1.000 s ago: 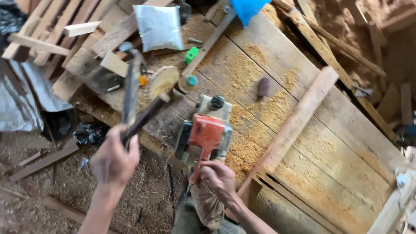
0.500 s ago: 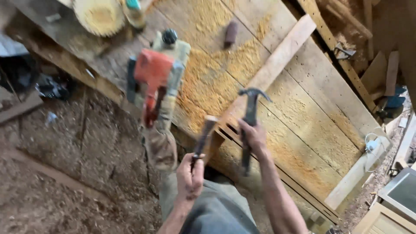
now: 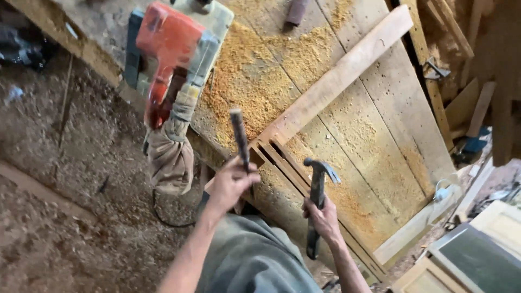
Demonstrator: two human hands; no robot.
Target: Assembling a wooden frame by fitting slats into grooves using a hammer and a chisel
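My left hand [image 3: 230, 184] grips a chisel [image 3: 239, 135] by its lower part, its wooden handle pointing up, at the near edge of the sawdust-covered wooden workbench [image 3: 380, 135]. My right hand [image 3: 324, 217] holds a claw hammer [image 3: 317, 201] by the handle, head up, above slotted wooden pieces [image 3: 282, 157] at the bench edge. A long wooden plank [image 3: 336, 81] lies diagonally on the bench, its near end just beyond the chisel.
A red electric planer [image 3: 173, 49] with a cloth dust bag [image 3: 171, 157] sits at the bench's left edge. A small dark tool [image 3: 297, 11] lies at the top. Dirt floor [image 3: 59, 179] spreads left. Scrap wood [image 3: 461, 103] and framed panels [image 3: 477, 255] crowd the right.
The view has moved closer to the bench edge. Both hands have shifted, the chisel now nearer the slotted pieces and the hammer lower to the right.
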